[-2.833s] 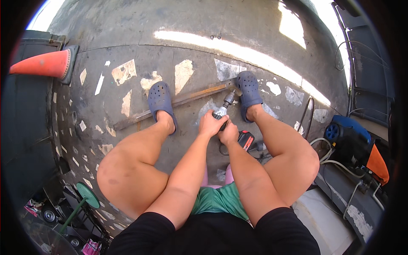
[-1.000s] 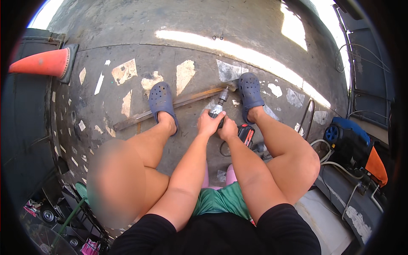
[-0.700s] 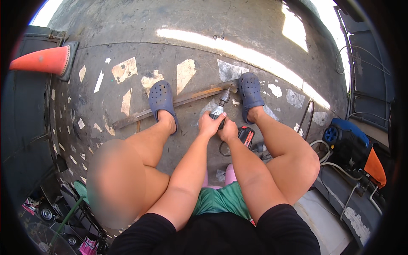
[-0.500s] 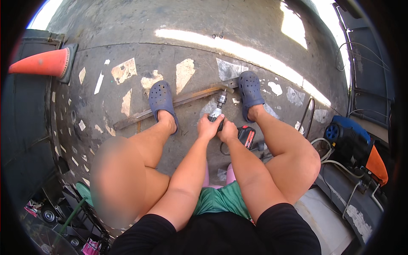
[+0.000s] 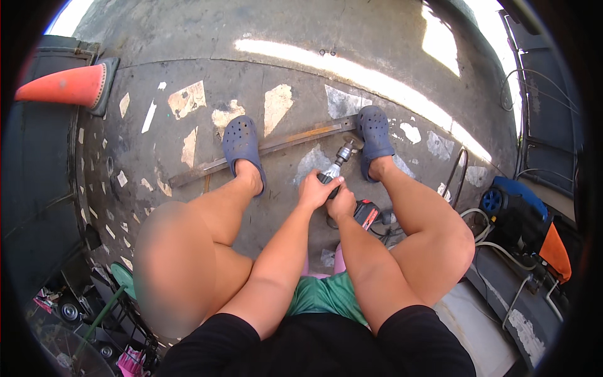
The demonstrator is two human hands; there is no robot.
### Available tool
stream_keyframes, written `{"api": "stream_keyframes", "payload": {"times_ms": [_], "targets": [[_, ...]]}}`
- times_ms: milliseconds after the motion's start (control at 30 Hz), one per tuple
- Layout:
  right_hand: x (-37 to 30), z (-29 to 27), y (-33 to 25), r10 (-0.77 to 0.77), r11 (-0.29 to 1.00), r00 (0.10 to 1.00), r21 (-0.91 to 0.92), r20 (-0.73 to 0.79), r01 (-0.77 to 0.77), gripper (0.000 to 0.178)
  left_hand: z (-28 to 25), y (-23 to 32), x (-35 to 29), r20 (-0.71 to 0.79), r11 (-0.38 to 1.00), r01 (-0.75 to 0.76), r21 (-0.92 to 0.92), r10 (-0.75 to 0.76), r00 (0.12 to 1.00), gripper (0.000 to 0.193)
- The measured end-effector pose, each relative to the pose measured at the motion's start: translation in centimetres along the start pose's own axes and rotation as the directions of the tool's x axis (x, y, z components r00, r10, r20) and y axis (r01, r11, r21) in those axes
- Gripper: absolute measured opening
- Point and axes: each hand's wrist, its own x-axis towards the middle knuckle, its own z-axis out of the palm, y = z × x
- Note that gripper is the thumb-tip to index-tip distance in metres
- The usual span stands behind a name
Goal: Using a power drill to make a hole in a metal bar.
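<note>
Both my hands are closed round a cordless drill [image 5: 331, 171] with a silver chuck, held low between my feet. My left hand [image 5: 316, 190] wraps the drill's body, thumb on top. Close behind it, my right hand [image 5: 342, 203] grips the handle, with the black and red battery [image 5: 366, 214] showing past the wrist. A small brownish piece at the chuck's tip, too blurred to name, points at the inner side of my right clog [image 5: 375, 133]. Beyond the drill, a long rusty metal bar [image 5: 276, 143] lies slantwise on the floor, passing by my left clog [image 5: 240, 139] and reaching the right one.
An orange traffic cone [image 5: 66, 87] lies on its side at the far left. On the right are a blue and black machine [image 5: 512, 200] with hoses and an orange cloth [image 5: 555, 248]. A bent dark rod [image 5: 460, 173] stands near my right knee. Pale patches mark the concrete floor [image 5: 207, 75].
The drill has swung to the right in both hands. Its tip was over the bar's right part and is now off the bar, close to my right clog.
</note>
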Motion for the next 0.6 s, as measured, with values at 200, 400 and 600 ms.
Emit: {"api": "stream_keyframes", "payload": {"times_ms": [200,400,600], "targets": [[2.5,-1.3,-1.3,-0.116,0.967,0.987,-0.212,0.112,0.138,0.049,-0.4,0.7,1.1,-0.099,0.99,0.012,-0.144,-0.026,0.995,0.092],[3.1,-1.8,-2.5,-0.177,0.937,0.971,-0.274,0.162,0.216,0.041,-1.3,0.3,1.5,-0.144,0.99,0.052,-0.13,-0.07,0.987,0.086],[3.3,-1.1,-2.6,-0.166,0.937,0.976,-0.286,0.139,0.2,0.039,-1.5,1.0,2.1,-0.114,0.994,0.08,-0.08,-0.089,0.99,0.087]]}}
